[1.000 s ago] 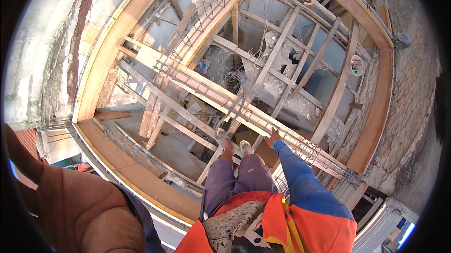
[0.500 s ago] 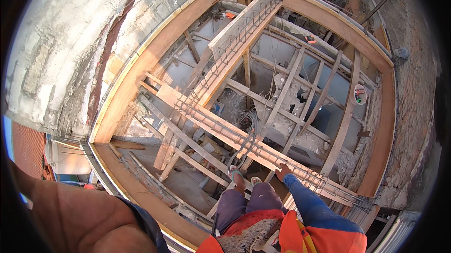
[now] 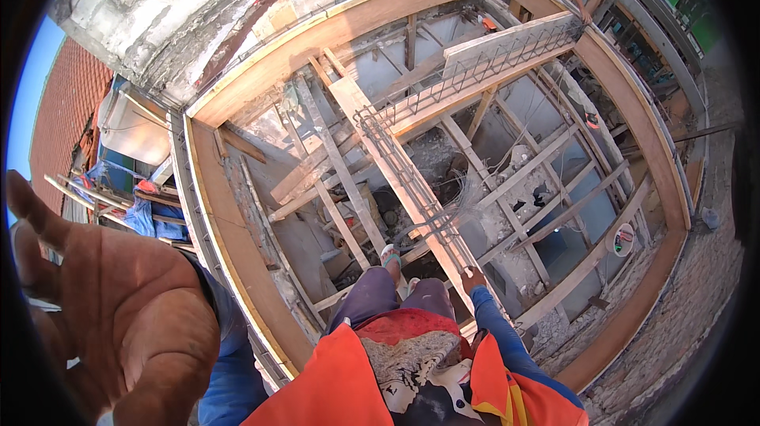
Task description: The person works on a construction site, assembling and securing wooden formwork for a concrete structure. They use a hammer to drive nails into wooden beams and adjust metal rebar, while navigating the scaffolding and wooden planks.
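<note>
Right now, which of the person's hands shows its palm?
The left hand, large at lower left; the right hand, palm hidden, is at the long board.

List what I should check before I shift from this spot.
1. Right hand braced: ok, it appears to rest on the plank carrying the rebar.
2. Left hand free: ok, raised with palm open, nothing seen in it.
3. Left foot supported: cannot tell, contact beneath it is unclear.
4. Closed footwear: not ok, an open sandal shows.
5. Co-worker's hand out of the way: ok, at the formwork's far side.
</note>
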The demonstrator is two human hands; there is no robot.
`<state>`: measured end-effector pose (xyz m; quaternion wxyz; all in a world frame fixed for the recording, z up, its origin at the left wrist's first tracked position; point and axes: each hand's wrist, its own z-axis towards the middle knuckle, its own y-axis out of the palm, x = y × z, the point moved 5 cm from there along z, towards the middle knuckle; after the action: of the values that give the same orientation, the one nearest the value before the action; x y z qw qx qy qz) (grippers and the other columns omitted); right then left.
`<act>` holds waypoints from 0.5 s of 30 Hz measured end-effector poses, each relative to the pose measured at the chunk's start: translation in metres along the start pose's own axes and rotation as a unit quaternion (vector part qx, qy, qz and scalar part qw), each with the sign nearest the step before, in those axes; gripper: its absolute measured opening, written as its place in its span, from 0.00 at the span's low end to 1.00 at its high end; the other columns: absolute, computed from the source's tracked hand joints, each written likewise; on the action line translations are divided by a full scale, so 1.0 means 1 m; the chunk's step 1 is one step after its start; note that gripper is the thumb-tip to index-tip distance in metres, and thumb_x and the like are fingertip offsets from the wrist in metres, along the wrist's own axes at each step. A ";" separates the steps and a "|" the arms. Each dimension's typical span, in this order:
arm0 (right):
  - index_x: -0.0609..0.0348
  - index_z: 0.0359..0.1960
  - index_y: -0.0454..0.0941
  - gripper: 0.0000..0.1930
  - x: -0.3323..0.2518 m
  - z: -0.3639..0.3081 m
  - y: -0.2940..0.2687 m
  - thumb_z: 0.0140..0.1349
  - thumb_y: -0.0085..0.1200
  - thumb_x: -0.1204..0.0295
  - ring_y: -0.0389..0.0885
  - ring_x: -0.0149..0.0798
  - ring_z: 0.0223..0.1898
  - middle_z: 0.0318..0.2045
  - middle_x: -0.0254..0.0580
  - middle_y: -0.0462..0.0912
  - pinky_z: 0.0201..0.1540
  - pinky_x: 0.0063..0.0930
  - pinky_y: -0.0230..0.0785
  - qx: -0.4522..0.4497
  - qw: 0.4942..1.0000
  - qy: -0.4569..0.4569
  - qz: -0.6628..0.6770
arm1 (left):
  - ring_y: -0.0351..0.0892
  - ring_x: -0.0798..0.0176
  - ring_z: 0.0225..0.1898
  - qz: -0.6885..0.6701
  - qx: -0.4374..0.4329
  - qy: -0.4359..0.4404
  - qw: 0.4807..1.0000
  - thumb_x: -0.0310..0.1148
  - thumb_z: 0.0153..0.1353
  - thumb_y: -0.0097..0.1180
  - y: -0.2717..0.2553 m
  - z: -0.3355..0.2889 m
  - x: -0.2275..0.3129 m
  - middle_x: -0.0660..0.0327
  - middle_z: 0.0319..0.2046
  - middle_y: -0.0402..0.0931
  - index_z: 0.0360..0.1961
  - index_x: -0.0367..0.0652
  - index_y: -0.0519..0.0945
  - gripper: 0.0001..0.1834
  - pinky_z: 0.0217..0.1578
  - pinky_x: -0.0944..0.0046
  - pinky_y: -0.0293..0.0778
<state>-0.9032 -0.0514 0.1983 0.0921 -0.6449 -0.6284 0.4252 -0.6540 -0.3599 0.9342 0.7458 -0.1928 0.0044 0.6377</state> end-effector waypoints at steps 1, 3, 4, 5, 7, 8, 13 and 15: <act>0.54 0.57 0.72 0.29 0.006 0.004 -0.001 0.58 0.52 0.50 0.71 0.56 0.59 0.57 0.56 0.73 0.62 0.43 0.63 0.001 1.000 0.001 -0.010 | 0.77 0.50 0.53 0.010 0.005 -0.051 0.999 0.48 0.71 0.43 -0.003 -0.028 -0.005 0.52 0.47 0.78 0.57 0.40 0.70 0.24 0.63 0.38 0.61; 0.56 0.57 0.72 0.29 0.034 0.010 -0.015 0.58 0.52 0.51 0.71 0.55 0.59 0.57 0.56 0.74 0.62 0.44 0.63 0.032 0.999 0.034 -0.017 | 0.78 0.53 0.50 0.040 0.010 -0.211 0.977 0.44 0.70 0.47 0.025 -0.100 -0.020 0.53 0.44 0.78 0.54 0.39 0.72 0.21 0.62 0.40 0.63; 0.56 0.57 0.72 0.29 0.040 0.015 -0.016 0.58 0.52 0.52 0.72 0.55 0.59 0.57 0.55 0.74 0.62 0.44 0.63 0.034 0.999 0.033 -0.019 | 0.77 0.53 0.47 0.073 0.011 -0.328 0.942 0.45 0.64 0.57 0.033 -0.136 -0.021 0.55 0.40 0.78 0.49 0.40 0.76 0.20 0.57 0.47 0.68; 0.56 0.57 0.72 0.29 0.038 0.018 -0.013 0.58 0.52 0.52 0.72 0.55 0.59 0.57 0.55 0.74 0.62 0.43 0.63 0.028 0.999 0.025 -0.021 | 0.77 0.54 0.46 0.086 -0.008 -0.438 0.895 0.36 0.63 0.59 0.029 -0.171 -0.015 0.55 0.39 0.78 0.44 0.38 0.79 0.13 0.54 0.53 0.69; 0.54 0.58 0.70 0.28 0.038 0.022 -0.003 0.60 0.51 0.51 0.72 0.55 0.58 0.56 0.57 0.75 0.64 0.42 0.62 -0.004 1.000 0.014 -0.013 | 0.79 0.54 0.44 0.150 -0.157 -0.491 0.843 0.31 0.63 0.58 0.017 -0.225 -0.001 0.53 0.36 0.78 0.40 0.37 0.80 0.09 0.47 0.59 0.71; 0.55 0.59 0.70 0.29 0.043 0.026 0.001 0.60 0.51 0.51 0.73 0.55 0.58 0.56 0.57 0.75 0.63 0.42 0.62 0.003 1.000 0.005 -0.022 | 0.79 0.55 0.42 0.157 -0.211 -0.526 0.809 0.31 0.63 0.58 0.015 -0.259 0.009 0.53 0.35 0.78 0.39 0.36 0.81 0.08 0.45 0.60 0.72; 0.61 0.59 0.68 0.29 0.023 0.026 0.003 0.61 0.52 0.55 0.75 0.53 0.56 0.54 0.58 0.76 0.61 0.40 0.65 -0.045 0.998 0.041 -0.002 | 0.81 0.59 0.40 0.101 -0.316 -0.698 0.635 0.33 0.64 0.56 -0.032 -0.443 0.105 0.56 0.35 0.80 0.41 0.39 0.81 0.10 0.44 0.63 0.75; 0.59 0.60 0.69 0.30 0.012 0.027 0.007 0.60 0.52 0.54 0.77 0.51 0.54 0.52 0.54 0.78 0.59 0.40 0.66 -0.026 0.999 0.028 0.006 | 0.82 0.63 0.40 0.063 -0.323 -0.768 0.549 0.35 0.65 0.55 -0.045 -0.503 0.160 0.57 0.37 0.81 0.45 0.40 0.81 0.12 0.43 0.63 0.76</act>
<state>-0.9179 -0.0532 0.1713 0.0902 -0.6629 -0.6325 0.3905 -0.4608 -0.3609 0.4411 0.3104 0.1427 -0.7643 0.5469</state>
